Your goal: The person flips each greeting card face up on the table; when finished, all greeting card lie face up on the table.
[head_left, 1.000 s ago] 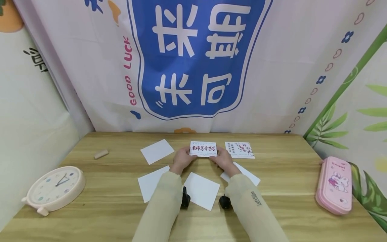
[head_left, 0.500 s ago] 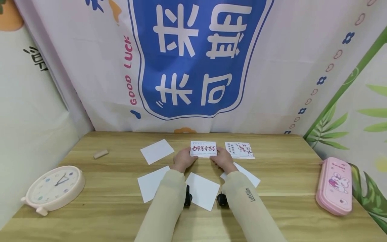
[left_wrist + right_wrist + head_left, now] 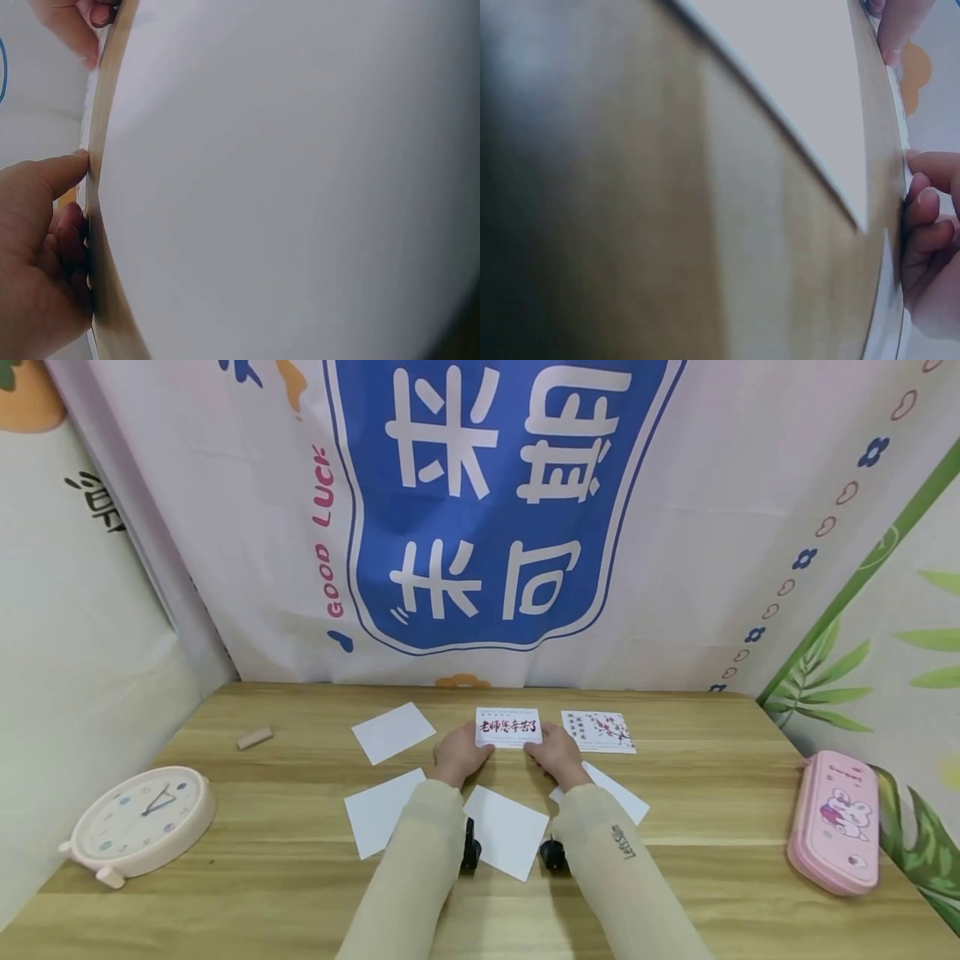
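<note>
White rectangular paper card with red lettering (image 3: 508, 727) is pinched at left and right ends by nearly closed left hand (image 3: 459, 753) and right hand (image 3: 557, 753), probably so nothing printed gets covered.

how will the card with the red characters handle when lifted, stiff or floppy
The card with red characters is probably fairly stiff, since it looks flat and unbent between the left hand and right hand. It is likely light, as it looks thin and small beside the hands. Being flat and rectangular, it probably won't roll.
</note>
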The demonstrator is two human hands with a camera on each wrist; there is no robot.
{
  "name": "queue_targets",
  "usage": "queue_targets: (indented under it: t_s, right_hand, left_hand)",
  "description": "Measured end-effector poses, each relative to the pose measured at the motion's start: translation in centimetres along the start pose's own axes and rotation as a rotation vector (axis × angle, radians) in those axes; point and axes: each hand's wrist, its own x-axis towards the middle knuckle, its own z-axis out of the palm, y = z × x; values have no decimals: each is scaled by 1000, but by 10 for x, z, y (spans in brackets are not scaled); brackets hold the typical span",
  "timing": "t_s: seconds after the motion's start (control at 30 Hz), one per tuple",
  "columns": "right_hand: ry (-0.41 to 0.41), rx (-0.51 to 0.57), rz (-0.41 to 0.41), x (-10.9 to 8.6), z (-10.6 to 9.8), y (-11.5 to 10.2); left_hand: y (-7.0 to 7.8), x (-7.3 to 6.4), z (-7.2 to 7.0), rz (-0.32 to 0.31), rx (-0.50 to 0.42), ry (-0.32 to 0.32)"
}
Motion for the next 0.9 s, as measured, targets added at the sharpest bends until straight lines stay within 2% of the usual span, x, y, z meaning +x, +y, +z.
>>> queue_targets:
  t_s: [0.1, 0.17, 0.23, 0.33, 0.47, 0.53, 0.73, 0.9]
  right_hand:
    - [4, 37, -12, -2, 1, 1]
    - [-9, 110, -17, -3, 0, -1]
    - [-46, 218, -14, -3, -1, -4]
    - [-104, 377, -17, -2, -6, -14]
    - [-166, 431, -50, -1, -16, -30]
    - [-186, 408, -78, 1, -22, -38]
    - [-225, 404, -118, 7, -35, -55]
    - [-233, 466, -102, 10, -32, -64]
  left_hand:
    - [-1, -2, -1, 36, -30, -9]
    - [-1, -3, -3, 60, -87, -21]
    - [-2, -5, -6, 77, -178, -21]
    - [-5, -7, -13, 67, -331, -23]
    - [-10, -8, -24, 56, -488, -27]
    - [-12, -8, -33, 60, -519, -29]
    - [-26, -10, -69, 82, -507, -4]
    - [-50, -14, -90, 54, -509, 94]
